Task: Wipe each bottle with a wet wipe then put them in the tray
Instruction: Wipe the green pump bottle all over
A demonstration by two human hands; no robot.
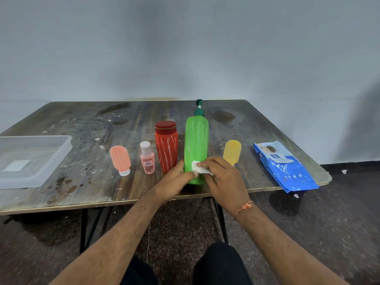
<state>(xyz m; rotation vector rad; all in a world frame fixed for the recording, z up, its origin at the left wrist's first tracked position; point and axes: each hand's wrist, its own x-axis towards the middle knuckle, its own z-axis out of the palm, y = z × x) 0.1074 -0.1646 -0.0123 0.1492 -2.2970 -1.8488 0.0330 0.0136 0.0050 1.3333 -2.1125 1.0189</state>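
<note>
5 bottles stand by 1 tray [61,148]; left hand [174,183] grips green bottle [196,145], right hand [223,177] pinches 1 wipe [198,167].

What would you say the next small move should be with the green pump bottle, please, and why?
Probably sweep the wet wipe upward along the green pump bottle. The right hand pinches the wipe against the bottle's lower part, the left hand steadies its base, and the white streaks higher on the body look unwiped. The tray holds no bottle yet, so moving it seems premature.
</note>
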